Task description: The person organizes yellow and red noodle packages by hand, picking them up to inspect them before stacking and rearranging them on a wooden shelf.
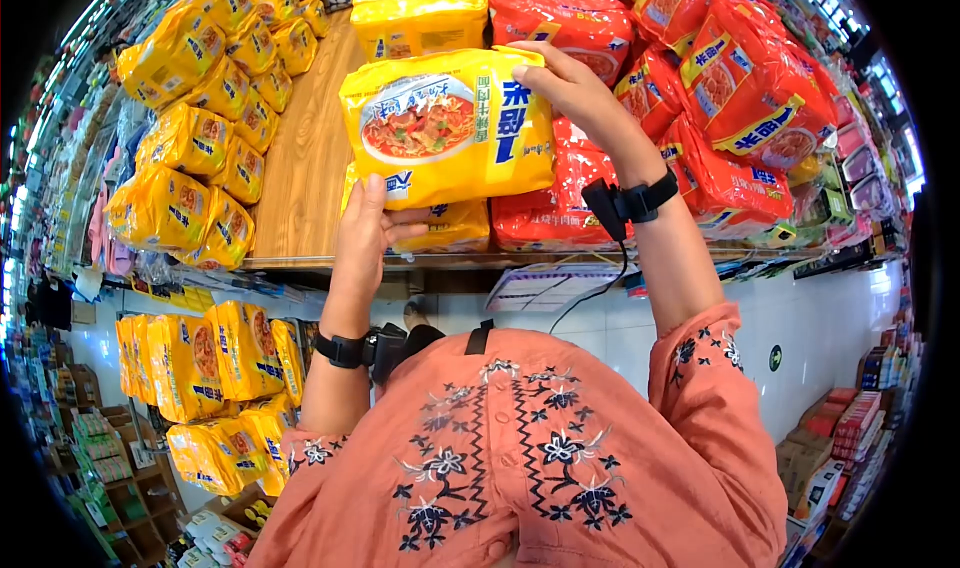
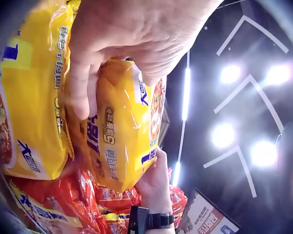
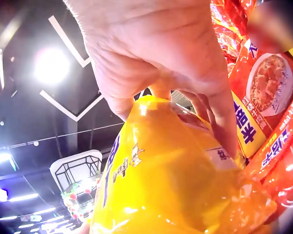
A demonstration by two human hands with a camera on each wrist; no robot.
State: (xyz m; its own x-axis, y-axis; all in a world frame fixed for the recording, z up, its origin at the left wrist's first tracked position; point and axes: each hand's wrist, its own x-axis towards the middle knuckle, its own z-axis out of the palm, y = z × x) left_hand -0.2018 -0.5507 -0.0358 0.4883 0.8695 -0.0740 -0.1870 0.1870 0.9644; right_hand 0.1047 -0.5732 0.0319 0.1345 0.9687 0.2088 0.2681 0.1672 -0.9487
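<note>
Both hands hold a yellow pack of instant noodles (image 1: 430, 133), its printed noodle bowl facing up in the head view. My left hand (image 1: 368, 230) grips the near left corner, with the thumb on the front and fingers underneath. At the far right corner my right hand (image 1: 572, 86) grips the pack, the thumb on its face and fingers over the far edge. The left wrist view shows the left hand (image 2: 132, 44) curled round one end of the pack (image 2: 119, 131). In the right wrist view the right hand (image 3: 161, 63) clasps the other end of the pack (image 3: 161, 175).
A wooden table (image 1: 310, 158) lies beneath. Yellow noodle packs (image 1: 185, 138) are heaped at its left, a yellow stack (image 1: 420, 18) stands behind, and red packs (image 1: 740, 88) pile up at right. More yellow packs (image 1: 205, 368) sit lower left, beside the person. White floor tiles (image 1: 740, 318) show below.
</note>
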